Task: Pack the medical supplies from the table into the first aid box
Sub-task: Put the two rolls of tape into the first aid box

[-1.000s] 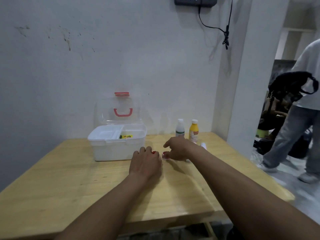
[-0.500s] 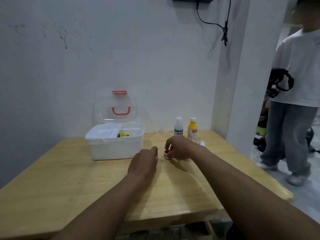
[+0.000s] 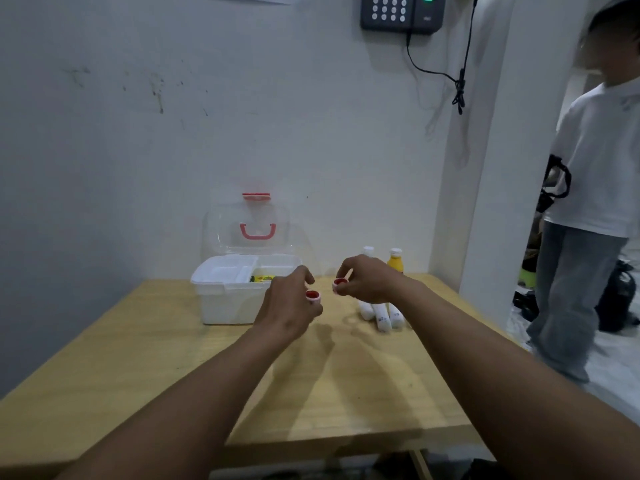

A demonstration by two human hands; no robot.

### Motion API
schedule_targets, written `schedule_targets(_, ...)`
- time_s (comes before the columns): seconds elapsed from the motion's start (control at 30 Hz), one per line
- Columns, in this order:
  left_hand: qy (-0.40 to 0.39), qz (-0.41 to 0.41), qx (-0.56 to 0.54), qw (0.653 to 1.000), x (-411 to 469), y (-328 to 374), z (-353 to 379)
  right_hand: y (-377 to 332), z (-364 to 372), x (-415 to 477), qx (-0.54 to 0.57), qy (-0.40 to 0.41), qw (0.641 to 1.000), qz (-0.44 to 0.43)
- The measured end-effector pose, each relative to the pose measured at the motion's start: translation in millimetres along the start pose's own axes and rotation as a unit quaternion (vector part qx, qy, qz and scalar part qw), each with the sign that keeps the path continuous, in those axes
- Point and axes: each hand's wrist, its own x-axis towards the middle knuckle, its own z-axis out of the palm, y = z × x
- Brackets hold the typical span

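Both hands are raised above the wooden table [image 3: 138, 358], each pinching a small white jar with a red top. My left hand [image 3: 289, 306] holds one small jar [image 3: 313, 296] just right of the first aid box. My right hand [image 3: 367, 280] holds the other small jar [image 3: 340, 284] a little higher. The white first aid box [image 3: 225, 299] stands open, its clear lid [image 3: 247, 230] with a pink handle upright, something yellow inside. Several white tubes [image 3: 381, 315] lie below my right hand. A yellow bottle [image 3: 395, 261] and a white bottle [image 3: 368, 251] stand behind it.
The table backs onto a white wall with a keypad [image 3: 401, 12] and a hanging cable. A person in a white shirt and grey trousers [image 3: 588, 220] stands at the right past the wall corner, with dark bags on the floor nearby.
Both hands have lifted off the table, each with a small red-topped jar. The white tubes under my right hand are now uncovered. The person at the right has stepped closer.
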Motion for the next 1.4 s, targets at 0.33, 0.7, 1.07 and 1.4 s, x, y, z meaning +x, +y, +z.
schedule_targets(0.33,0.052,-0.021,0.001,0.998,46.1,-18.5,-79.2,-51.8,-11.3,33.6,0.052,0.044,0.997,-0.038)
schedule_targets(0.7,0.069,-0.066,0.064,0.993,95.9,-87.4,-128.6,-106.9,9.3,90.7,0.077,0.033,0.993,-0.079)
schedule_targets(1.07,-0.034,-0.099,0.129,0.986,125.3,-132.7,-115.1,-135.7,43.2,134.3,0.042,-0.002,0.995,-0.09)
schedule_targets(1.4,-0.103,-0.144,0.233,0.956,146.3,-143.4,-112.8,-141.6,64.7,162.5,0.041,-0.027,0.995,-0.088)
